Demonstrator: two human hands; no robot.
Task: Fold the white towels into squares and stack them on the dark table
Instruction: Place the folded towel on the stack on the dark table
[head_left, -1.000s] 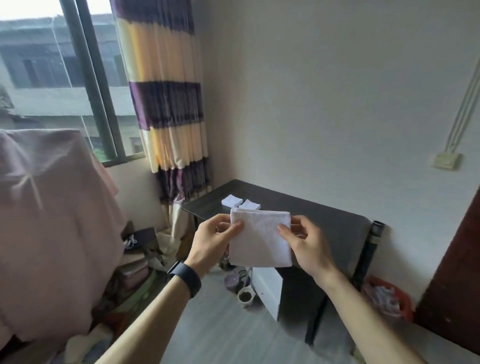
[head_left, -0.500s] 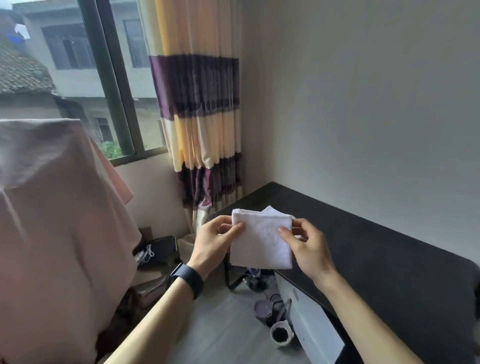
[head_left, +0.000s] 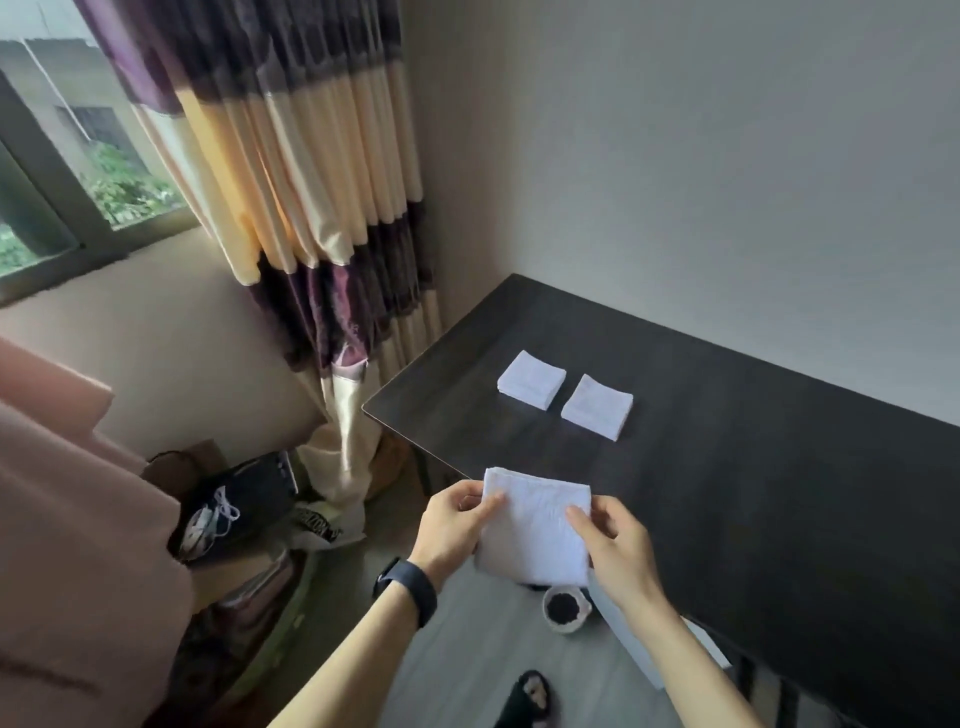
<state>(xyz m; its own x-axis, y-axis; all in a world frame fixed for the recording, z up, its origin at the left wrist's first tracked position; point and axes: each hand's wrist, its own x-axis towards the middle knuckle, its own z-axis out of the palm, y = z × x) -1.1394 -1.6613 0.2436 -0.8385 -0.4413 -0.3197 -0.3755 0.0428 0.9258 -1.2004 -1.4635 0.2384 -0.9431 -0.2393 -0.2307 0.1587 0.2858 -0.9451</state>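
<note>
Left hand (head_left: 451, 527) pinches the folded white towel (head_left: 535, 530) at its 9 o'clock edge, right hand (head_left: 621, 545) at 3 o'clock, likely to hold the square flat, in the air beside the dark surface's (head_left: 753, 493) edge. A folded stack (head_left: 531, 381) and a second stack (head_left: 597, 407) lie toward 12 o'clock.

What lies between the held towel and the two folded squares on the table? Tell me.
Only bare table separates the held towel from the left square and right square; the head view shows it.

Two folded stacks (head_left: 531, 380) (head_left: 597, 407) side by side on table (head_left: 779, 493); held towel (head_left: 535, 525) at near edge.
</note>
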